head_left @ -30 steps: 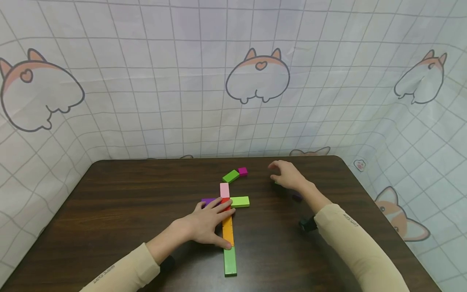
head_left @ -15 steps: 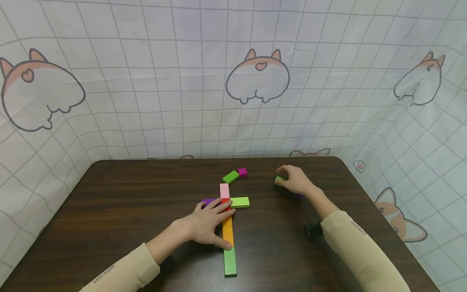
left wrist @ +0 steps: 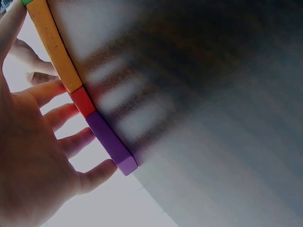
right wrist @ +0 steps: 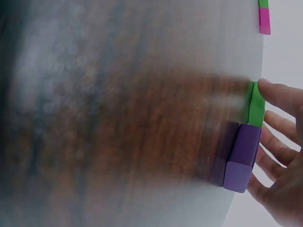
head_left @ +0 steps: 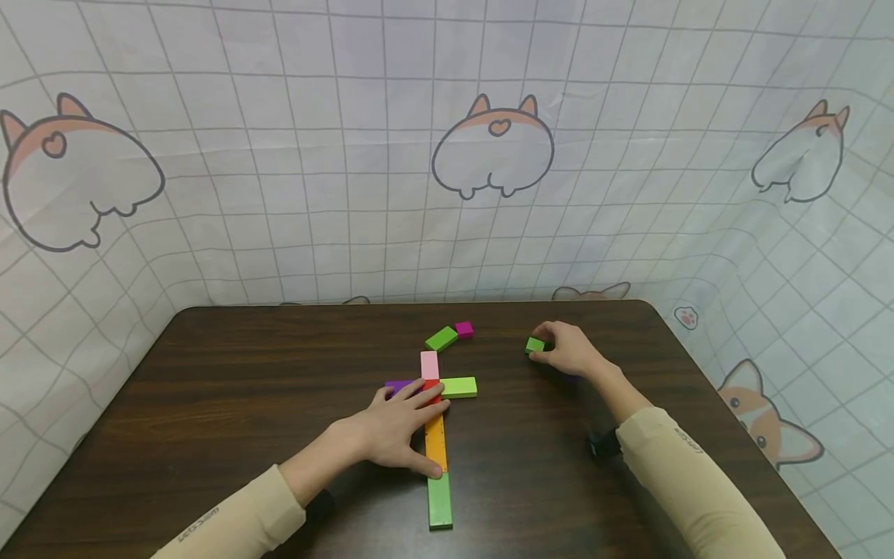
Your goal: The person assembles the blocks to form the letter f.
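My left hand (head_left: 391,427) lies with spread fingers over a row of coloured blocks, touching them. Under or beside its fingers are a red block (left wrist: 83,100), an orange block (head_left: 436,444) and a purple block (left wrist: 112,144). The thumb rests near where the orange block meets a longer green block (head_left: 440,501). A pink block (head_left: 429,365) and a lime block (head_left: 459,387) adjoin the row. Farther right, my right hand (head_left: 569,351) has thumb and finger about a small green block (head_left: 535,345), pinching it. Beside it a dark purple block (right wrist: 241,156) is mostly hidden by that hand in the head view.
Beyond the pink block, a green block (head_left: 441,338) lies at an angle, touching or very near a magenta block (head_left: 464,330). All rest on a dark wooden table (head_left: 279,349). A white grid-patterned cloth (head_left: 314,194) hangs behind and beside the table.
My right hand has drawn back slightly to the right and lower, and its fingers have closed about the small green block, which now shows. My left hand stays in place.
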`<state>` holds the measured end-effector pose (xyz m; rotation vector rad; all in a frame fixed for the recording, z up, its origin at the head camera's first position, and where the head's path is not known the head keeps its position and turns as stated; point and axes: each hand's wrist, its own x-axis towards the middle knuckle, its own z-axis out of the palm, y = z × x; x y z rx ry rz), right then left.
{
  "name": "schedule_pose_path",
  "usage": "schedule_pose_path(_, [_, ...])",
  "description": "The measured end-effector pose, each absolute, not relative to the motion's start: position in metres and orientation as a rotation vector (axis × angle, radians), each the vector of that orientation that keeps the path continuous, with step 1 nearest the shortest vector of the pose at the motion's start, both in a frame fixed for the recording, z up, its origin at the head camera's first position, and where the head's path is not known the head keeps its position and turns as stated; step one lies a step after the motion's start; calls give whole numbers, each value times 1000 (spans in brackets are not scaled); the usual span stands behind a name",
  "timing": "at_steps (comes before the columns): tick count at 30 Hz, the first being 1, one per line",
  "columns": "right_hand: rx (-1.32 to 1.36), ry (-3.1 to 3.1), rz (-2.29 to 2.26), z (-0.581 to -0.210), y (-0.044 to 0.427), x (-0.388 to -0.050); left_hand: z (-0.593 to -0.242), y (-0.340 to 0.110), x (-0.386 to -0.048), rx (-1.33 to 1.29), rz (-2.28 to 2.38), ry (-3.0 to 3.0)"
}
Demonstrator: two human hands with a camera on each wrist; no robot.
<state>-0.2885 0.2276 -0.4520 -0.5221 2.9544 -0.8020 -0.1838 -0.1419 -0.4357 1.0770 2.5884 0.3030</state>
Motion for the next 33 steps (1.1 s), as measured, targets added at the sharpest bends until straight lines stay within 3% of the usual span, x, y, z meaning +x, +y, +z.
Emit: schedule_pose_path(33, [-534,2985,-793,-443,219,-297,-437,-142,-185,1084,313,2588])
